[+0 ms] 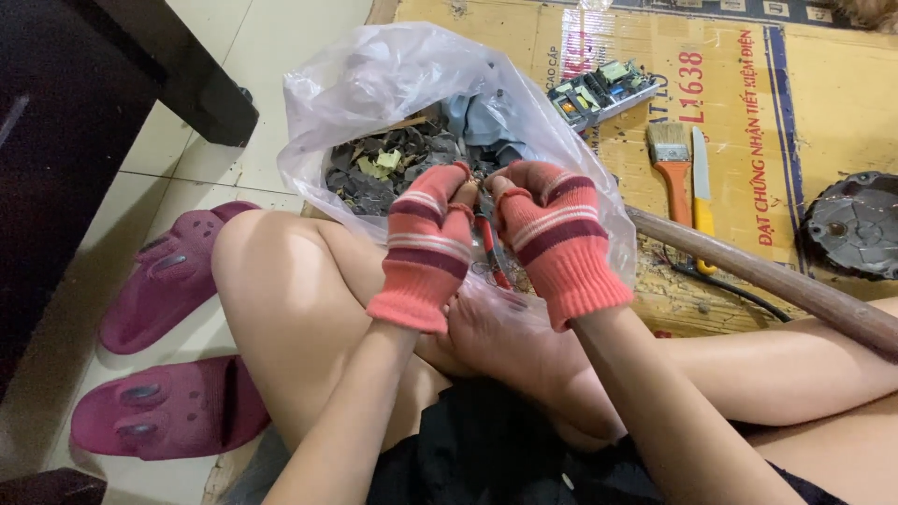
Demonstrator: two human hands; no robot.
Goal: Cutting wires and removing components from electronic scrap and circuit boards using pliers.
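My left hand (432,245) and right hand (554,238), both in striped coral knit gloves, were clamped together on the red-handled metal pliers (490,245). I held them over the clear plastic bag of dark scrap pieces (393,161) between my knees, so bits would fall inside.

I count two gloves, one on my left hand (432,245) and one on my right hand (557,239). One pair of pliers (490,238) sits between them. There is one plastic bag (374,84), two slippers (168,278), one brush (673,166), one knife (702,192), one circuit board (603,91), one stick (776,281) and one round cover (856,223).
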